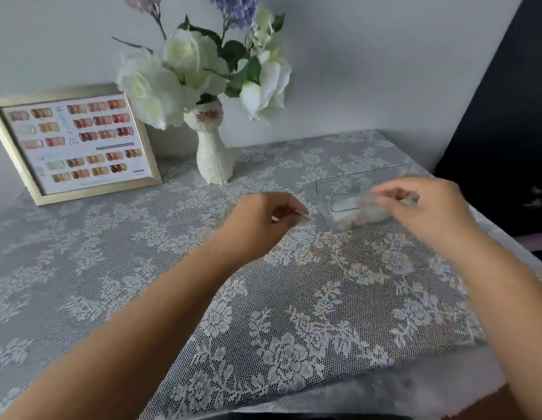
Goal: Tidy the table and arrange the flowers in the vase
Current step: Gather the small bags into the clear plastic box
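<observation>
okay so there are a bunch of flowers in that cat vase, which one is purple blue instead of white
The lilac-blue hydrangea cluster, at the very top of the bouquet, right of centre. The big roses below it in the cat vase are all creamy white; a pinkish bloom sits top left.

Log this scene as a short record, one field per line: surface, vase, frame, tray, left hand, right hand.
surface: table under a lace cloth
vase: white cat-shaped vase, upright near the wall, holding white flowers
frame: gold picture frame leaning on the wall, left of the vase
tray: clear plastic tray, contents blurred
left hand: left hand pinching something small, unclear
right hand: right hand over the tray, grip blurred
</observation>
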